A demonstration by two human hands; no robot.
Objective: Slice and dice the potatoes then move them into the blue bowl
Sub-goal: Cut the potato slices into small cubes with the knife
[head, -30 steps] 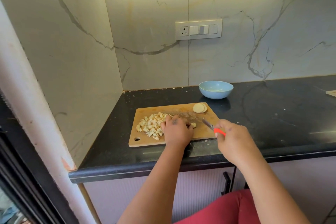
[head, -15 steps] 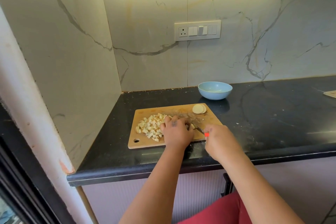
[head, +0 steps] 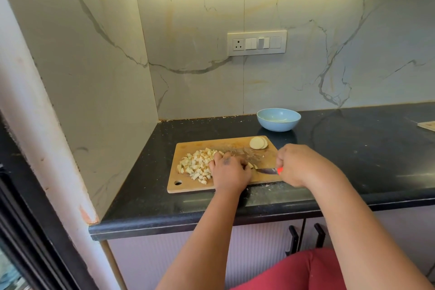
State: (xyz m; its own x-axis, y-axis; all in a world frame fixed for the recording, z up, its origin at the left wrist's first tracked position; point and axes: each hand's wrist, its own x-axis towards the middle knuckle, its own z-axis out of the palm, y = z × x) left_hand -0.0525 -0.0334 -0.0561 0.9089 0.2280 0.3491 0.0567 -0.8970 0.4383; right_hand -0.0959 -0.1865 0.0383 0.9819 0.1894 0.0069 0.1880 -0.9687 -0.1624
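Countertop (head: pixel 353 160): black polished stone, flecked, with a rounded front edge; its right end was cut off by the frame.

Cutting board (head: pixel 211 146): rectangular pale wood with rounded corners and a hanging hole at the near left corner; scored and stained. It lay under both hands, its near right part hidden by them.

Blue bowl (head: pixel 278 119): round, smooth and matte, standing on the counter beyond the fingers of both hands, clear of the board's far right corner. Its contents were hard to make out.

Left hand (head: pixel 229 170): palm down, fingers curled and pressing a small potato piece (head: pixel 250 165) against the board; most of the piece was hidden beneath the fingers.

Right hand (head: pixel 297 163): fingers wrapped around the knife (head: pixel 268 170). Only a sliver of the orange handle showed; the dark blade pointed left toward the left fingertips, its edge at the held piece.

Diced potato (head: pixel 196 166): a heap of pale, irregular cubes on the board, touching the left hand's outer side.

Potato slices (head: pixel 258 142): flat round discs, overlapping, at the board's far right corner, beyond the right knuckles.
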